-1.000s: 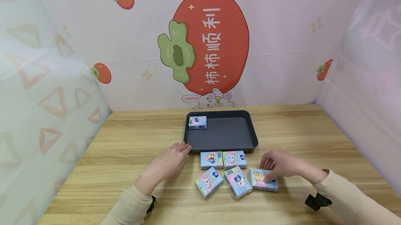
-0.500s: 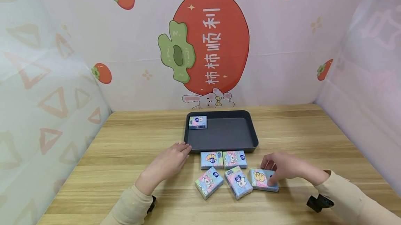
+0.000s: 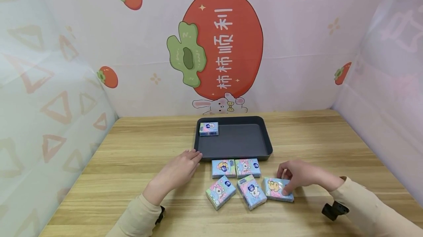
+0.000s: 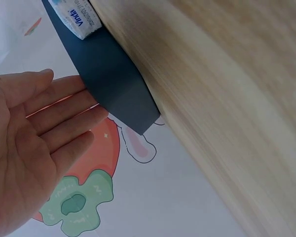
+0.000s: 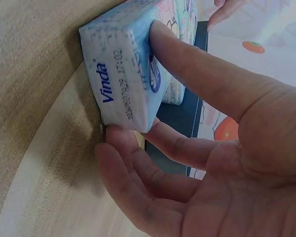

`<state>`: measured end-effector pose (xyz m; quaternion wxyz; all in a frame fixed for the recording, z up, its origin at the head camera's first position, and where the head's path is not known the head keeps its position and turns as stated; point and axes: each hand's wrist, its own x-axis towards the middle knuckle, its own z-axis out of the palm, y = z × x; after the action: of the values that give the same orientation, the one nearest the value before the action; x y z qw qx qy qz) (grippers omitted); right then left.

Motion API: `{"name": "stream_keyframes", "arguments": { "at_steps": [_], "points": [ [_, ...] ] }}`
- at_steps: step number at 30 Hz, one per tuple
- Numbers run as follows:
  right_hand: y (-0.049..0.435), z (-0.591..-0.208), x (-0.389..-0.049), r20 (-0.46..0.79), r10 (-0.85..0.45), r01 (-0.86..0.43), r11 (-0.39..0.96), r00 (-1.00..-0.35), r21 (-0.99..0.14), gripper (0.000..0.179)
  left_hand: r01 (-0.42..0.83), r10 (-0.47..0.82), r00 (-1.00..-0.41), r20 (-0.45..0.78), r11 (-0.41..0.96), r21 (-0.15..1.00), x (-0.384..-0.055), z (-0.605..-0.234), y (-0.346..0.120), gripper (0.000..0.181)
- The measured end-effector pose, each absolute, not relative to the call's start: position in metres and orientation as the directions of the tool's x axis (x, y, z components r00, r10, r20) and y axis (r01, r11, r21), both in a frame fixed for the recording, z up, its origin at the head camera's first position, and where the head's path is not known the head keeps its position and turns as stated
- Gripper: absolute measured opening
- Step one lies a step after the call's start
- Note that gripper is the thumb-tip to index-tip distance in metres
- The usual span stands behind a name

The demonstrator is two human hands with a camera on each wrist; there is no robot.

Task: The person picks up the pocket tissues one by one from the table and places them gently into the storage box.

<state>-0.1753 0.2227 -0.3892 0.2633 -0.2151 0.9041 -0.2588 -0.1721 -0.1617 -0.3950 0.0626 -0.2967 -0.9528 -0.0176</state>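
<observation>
At the front left corner of a dark grey tray, my left hand lies with straight fingers against the rim; its palm shows in the left wrist view. My right hand holds a pastel tissue pack on the table. Its thumb lies on the printed top, with curled fingers at the pack's far side. The white end printed "Vinda" faces the right wrist camera. Left of it lie a tilted tissue pack with a white bunny and another slanted tissue pack.
Two tissue packs, one on the left and one on the right, lie side by side along the tray's front edge. One more tissue pack sits in the tray's back left corner. A printed cloth wall encloses the wooden table.
My right hand has shifted very slightly to the right, its thumb sliding toward the right end of the tissue pack. The left hand and the packs stay in place.
</observation>
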Motion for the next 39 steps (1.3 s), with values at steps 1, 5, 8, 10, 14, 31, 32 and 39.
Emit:
{"name": "stream_keyframes", "arguments": {
  "at_steps": [1, 5, 8, 10, 14, 31, 32, 39],
  "points": [
    [0.2229, -0.3892, -0.1757, -0.374, -0.522, -0.241, 0.774, -0.767, -0.586, 0.036, 0.565, 0.561, -0.818, 0.125, 0.825, -0.004, -0.1720, -0.3949, -0.1617, 0.033],
    [0.2228, -0.3879, -0.1764, -0.400, -0.515, -0.214, 0.776, -0.758, -0.593, 0.036, 0.560, 0.557, -0.822, 0.117, 0.828, -0.007, -0.1720, -0.3943, -0.1615, 0.033],
    [0.2226, -0.3871, -0.1769, -0.415, -0.517, -0.209, 0.778, -0.749, -0.593, 0.035, 0.564, 0.561, -0.819, 0.119, 0.826, -0.010, -0.1723, -0.3942, -0.1618, 0.033],
    [0.2227, -0.3869, -0.1774, -0.418, -0.521, -0.217, 0.781, -0.744, -0.586, 0.034, 0.567, 0.565, -0.816, 0.122, 0.823, -0.013, -0.1725, -0.3943, -0.1620, 0.033],
    [0.2222, -0.3858, -0.1775, -0.433, -0.508, -0.219, 0.799, -0.745, -0.560, 0.032, 0.566, 0.563, -0.817, 0.125, 0.824, -0.009, -0.1725, -0.3943, -0.1620, 0.033],
    [0.2211, -0.3845, -0.1786, -0.437, -0.467, -0.174, 0.811, -0.769, -0.559, 0.026, 0.565, 0.563, -0.816, 0.132, 0.825, -0.023, -0.1726, -0.3961, -0.1624, 0.033],
    [0.2213, -0.3842, -0.1793, -0.435, -0.467, -0.176, 0.811, -0.770, -0.558, 0.026, 0.566, 0.563, -0.815, 0.134, 0.824, -0.021, -0.1726, -0.3964, -0.1626, 0.033],
    [0.2241, -0.3826, -0.1834, -0.400, -0.502, -0.179, 0.765, -0.766, -0.618, 0.024, 0.563, 0.559, -0.819, 0.131, 0.827, -0.009, -0.1727, -0.3965, -0.1626, 0.033]
  ]
}}
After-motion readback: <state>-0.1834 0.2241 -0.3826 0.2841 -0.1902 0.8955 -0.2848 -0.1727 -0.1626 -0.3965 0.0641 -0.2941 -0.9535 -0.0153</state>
